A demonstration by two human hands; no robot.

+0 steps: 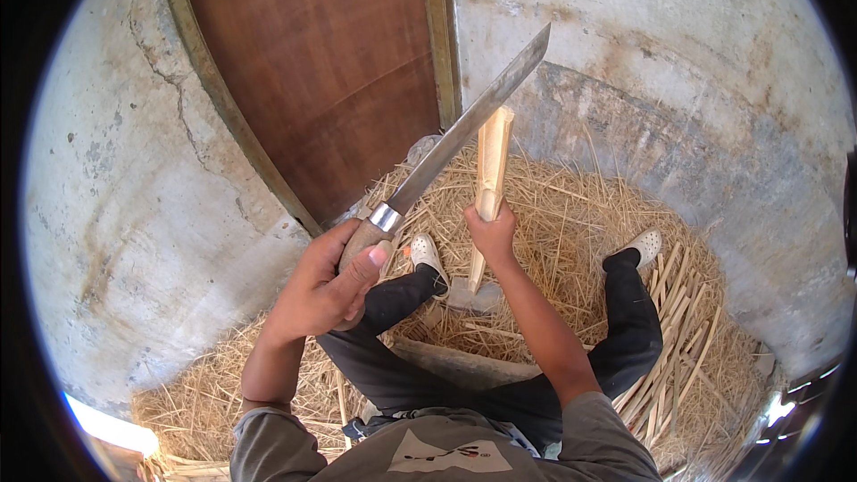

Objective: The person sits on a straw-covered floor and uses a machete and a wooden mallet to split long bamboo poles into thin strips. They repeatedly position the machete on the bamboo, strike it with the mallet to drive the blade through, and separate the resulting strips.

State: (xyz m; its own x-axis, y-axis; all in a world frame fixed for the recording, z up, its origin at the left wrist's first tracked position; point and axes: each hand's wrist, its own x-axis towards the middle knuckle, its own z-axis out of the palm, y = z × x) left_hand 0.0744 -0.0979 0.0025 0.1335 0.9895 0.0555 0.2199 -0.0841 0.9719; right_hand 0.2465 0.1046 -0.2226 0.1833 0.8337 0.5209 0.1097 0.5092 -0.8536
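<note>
My left hand (330, 281) is wrapped round the wooden handle of a long machete (464, 129), thumb along the grip. Its steel blade slants up and to the right, the tip pointing at the far wall. In my right hand (493, 230) is a pale split piece of bamboo (493, 156), gripped near its middle and held nearly upright. The blade passes close to the bamboo's upper end; whether they touch I cannot tell. The bamboo's lower end comes down at a grey block (474, 296) between my feet.
Straw-like shavings (571, 214) cover the floor. A pile of split strips (674, 339) lies by my right leg. A log or beam (464, 361) lies in front of my lap. Ahead stand a brown door (312, 54) and stained walls (661, 18).
</note>
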